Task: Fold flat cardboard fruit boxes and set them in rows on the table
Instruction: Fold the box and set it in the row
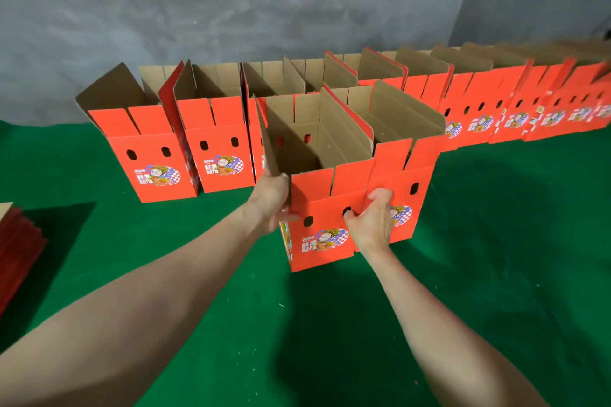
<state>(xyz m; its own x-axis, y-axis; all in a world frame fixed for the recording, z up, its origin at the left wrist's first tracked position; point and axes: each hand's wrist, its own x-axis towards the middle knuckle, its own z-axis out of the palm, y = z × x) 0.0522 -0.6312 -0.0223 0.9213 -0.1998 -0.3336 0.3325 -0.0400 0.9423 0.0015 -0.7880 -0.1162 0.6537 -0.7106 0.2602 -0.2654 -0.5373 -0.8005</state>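
A folded red fruit box (317,208) stands upright on the green table (496,241), its top flaps open and brown inside. My left hand (272,201) grips its near left corner, the thumb on the red front. My right hand (372,221) holds the front right edge, one finger hooked into an oval hole. A second folded box (408,175) touches its right side. Behind them a row of several folded red boxes (215,142) runs along the back of the table.
A stack of flat red box blanks (18,251) lies at the table's left edge. The grey wall (297,10) rises straight behind the back row. Green tabletop stretches in front of and to the right of the held box.
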